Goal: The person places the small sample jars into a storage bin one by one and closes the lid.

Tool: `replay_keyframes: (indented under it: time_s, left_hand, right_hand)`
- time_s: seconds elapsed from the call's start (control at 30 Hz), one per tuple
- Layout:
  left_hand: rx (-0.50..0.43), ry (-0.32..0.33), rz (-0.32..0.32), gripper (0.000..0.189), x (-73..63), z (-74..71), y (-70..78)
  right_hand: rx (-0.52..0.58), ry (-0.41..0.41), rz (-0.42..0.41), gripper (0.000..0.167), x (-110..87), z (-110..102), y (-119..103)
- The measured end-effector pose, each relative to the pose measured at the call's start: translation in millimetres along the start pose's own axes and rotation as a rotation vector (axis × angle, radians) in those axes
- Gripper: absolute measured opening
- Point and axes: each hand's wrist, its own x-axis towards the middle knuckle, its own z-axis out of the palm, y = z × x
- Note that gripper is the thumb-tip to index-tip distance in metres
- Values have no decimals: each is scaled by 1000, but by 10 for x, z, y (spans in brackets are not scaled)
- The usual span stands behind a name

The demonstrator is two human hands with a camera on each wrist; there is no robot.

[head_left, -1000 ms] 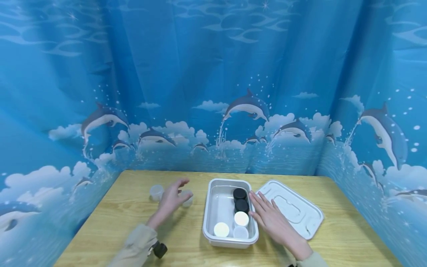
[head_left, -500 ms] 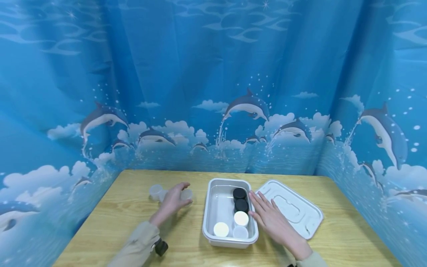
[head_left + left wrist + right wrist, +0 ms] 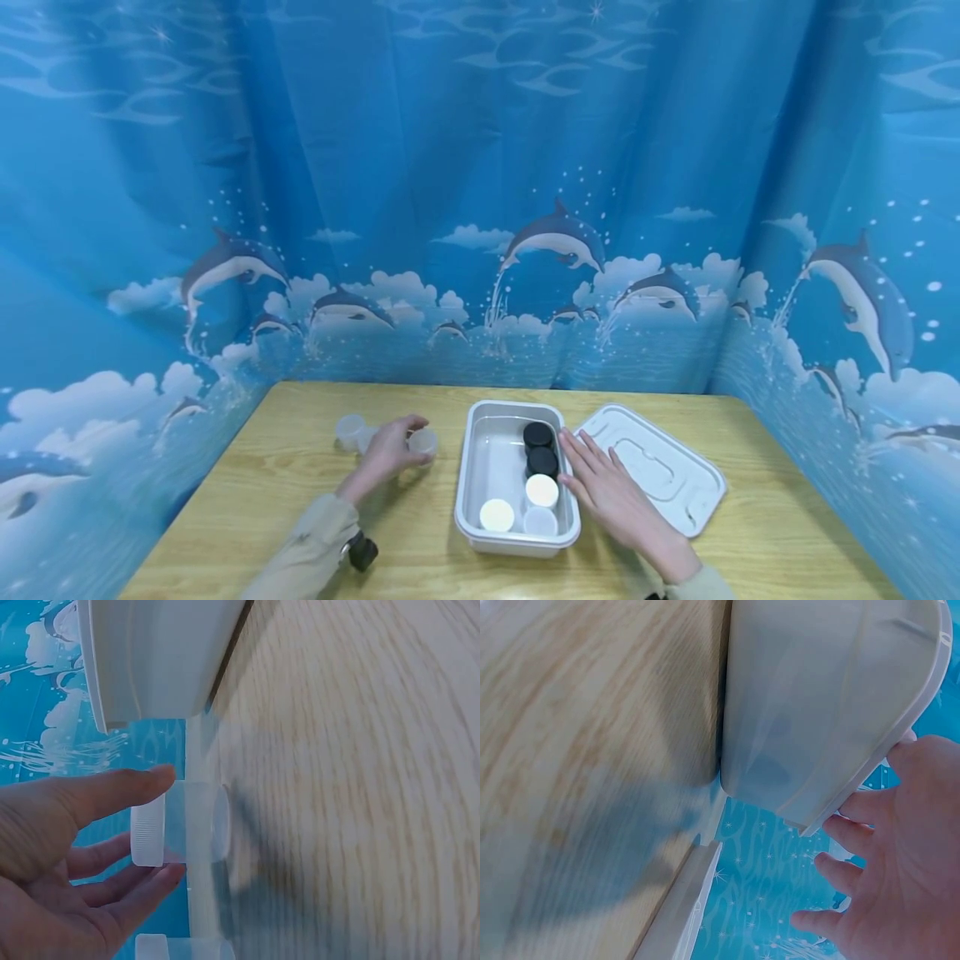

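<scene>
My left hand [image 3: 388,450] is around a small translucent jar [image 3: 423,443] on the left of the table. In the left wrist view, the thumb lies along one side of the jar's ribbed white lid [image 3: 148,831] and the fingers on the other. Two more pale jars [image 3: 350,430] stand beside that hand, one partly hidden. My right hand [image 3: 615,500] rests with straight fingers against the right rim of a white box [image 3: 463,483]. Inside the box are two black-lidded jars [image 3: 542,461], two bright white-topped jars [image 3: 497,516] and a paler one [image 3: 541,522].
A white lid [image 3: 675,475] lies flat on the wooden table [image 3: 420,550], right of the box and partly beneath the right hand's outline. Blue dolphin-print curtains [image 3: 480,208] hang at the back and both sides.
My left hand has come down and its fingers have closed about the translucent jar, which has shifted slightly right. The right hand and box have hardly moved.
</scene>
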Motion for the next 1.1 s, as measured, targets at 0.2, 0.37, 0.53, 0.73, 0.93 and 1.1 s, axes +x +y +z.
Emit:
replay_keyframes:
  time_s: [0.2, 0.37, 0.53, 0.73, 0.93, 1.1]
  left_hand:
    - [-37, 14, -2, 53, -4, -26, 4]
    - [-147, -1, -7, 55, 9, -127, 115]
    - [-154, -4, 28, 56, 42, -232, 251]
    - [-137, -23, 107, 56, 59, -260, 435]
    - [-146, -84, 222, 53, 64, -196, 680]
    - [-112, -173, 273, 54, 87, -96, 857]
  right_hand:
    - [-3, -6, 4, 58, -1, 8, 10]
    - [-6, -7, 6, 58, -3, 12, 13]
    - [-5, -4, 2, 58, -1, 5, 10]
    - [-9, -3, 4, 58, 0, 7, 8]
    - [-12, -5, 3, 58, 6, 15, 4]
    - [-16, -2, 0, 58, 4, 20, 3]
